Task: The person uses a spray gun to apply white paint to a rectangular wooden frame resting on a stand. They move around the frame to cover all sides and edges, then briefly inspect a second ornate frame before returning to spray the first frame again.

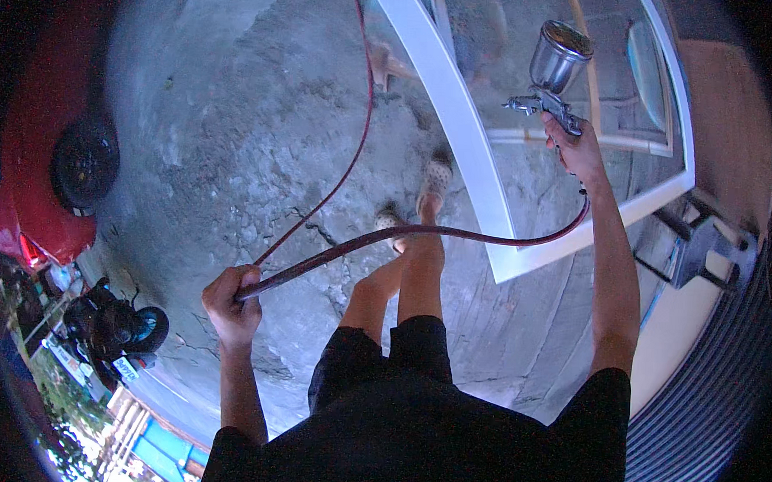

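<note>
Rough concrete floor (237, 125) fills the view. At two o'clock the right hand (576, 150) has its fingers clamped on a metal-cupped spray gun (555, 77) over a white window frame (474, 159). At eight o'clock the left hand (229, 299) grips the red hose (420, 232), which crosses near the person's feet and could likely snag, jerking the gun.

White frame (458, 133) blocks ahead; left open

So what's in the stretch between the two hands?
In the head view, a dark red hose runs from the left hand to the spray gun in the right hand, passing over the person's feet.
</note>
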Available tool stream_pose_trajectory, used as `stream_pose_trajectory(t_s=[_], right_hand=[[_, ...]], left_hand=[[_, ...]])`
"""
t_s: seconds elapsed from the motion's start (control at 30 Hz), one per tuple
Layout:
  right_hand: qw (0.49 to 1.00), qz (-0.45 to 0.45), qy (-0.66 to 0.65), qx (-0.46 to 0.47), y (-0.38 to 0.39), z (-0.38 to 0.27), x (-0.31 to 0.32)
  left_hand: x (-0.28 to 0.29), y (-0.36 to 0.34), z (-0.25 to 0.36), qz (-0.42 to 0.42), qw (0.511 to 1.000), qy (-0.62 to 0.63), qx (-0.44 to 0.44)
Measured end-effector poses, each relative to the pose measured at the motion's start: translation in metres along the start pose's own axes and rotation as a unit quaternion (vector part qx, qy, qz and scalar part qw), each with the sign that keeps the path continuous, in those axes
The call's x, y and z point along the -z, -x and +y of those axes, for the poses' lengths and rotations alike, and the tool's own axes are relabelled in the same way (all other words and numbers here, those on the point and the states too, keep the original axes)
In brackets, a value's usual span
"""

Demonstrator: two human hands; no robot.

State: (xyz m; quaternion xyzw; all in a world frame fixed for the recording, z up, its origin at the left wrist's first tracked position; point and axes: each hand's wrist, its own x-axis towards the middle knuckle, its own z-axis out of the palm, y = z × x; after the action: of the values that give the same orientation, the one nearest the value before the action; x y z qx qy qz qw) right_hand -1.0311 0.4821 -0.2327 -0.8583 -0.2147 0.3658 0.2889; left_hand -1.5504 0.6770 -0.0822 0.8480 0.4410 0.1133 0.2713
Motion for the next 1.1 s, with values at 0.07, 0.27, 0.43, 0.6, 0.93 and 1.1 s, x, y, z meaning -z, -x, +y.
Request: stream_pose_trajectory(t_s=[0.07, 0.27, 0.43, 0.6, 0.93, 1.1], right_hand=[[1.000, 0.008, -0.018, 0.015, 0.036, 0.014, 0.005], [1.000, -0.010, -0.006, -0.006, 0.122, 0.087, 0.025], [0.998, -0.042, -0.006, -0.042, 0.191, 0.161, 0.041], [0.994, -0.067, -0.049, -0.067, 0.282, 0.164, 0.058], [0.964, 0.051, -0.255, -0.062, 0.458, 0.094, 0.075], [0.922, 0.106, -0.366, -0.067, 0.465, 0.015, 0.063]], left_hand=[[-0.006, 0.019, 0.007, -0.024, 1.000, 0.002, 0.001], [-0.036, 0.068, 0.028, -0.085, 0.995, 0.017, -0.039], [-0.067, 0.117, 0.030, -0.196, 0.980, -0.026, 0.010], [-0.095, 0.190, -0.015, -0.236, 0.971, -0.004, 0.019], [-0.091, 0.321, -0.112, -0.144, 0.960, -0.125, 0.206], [-0.101, 0.277, -0.154, -0.034, 0.837, 0.228, 0.496]])
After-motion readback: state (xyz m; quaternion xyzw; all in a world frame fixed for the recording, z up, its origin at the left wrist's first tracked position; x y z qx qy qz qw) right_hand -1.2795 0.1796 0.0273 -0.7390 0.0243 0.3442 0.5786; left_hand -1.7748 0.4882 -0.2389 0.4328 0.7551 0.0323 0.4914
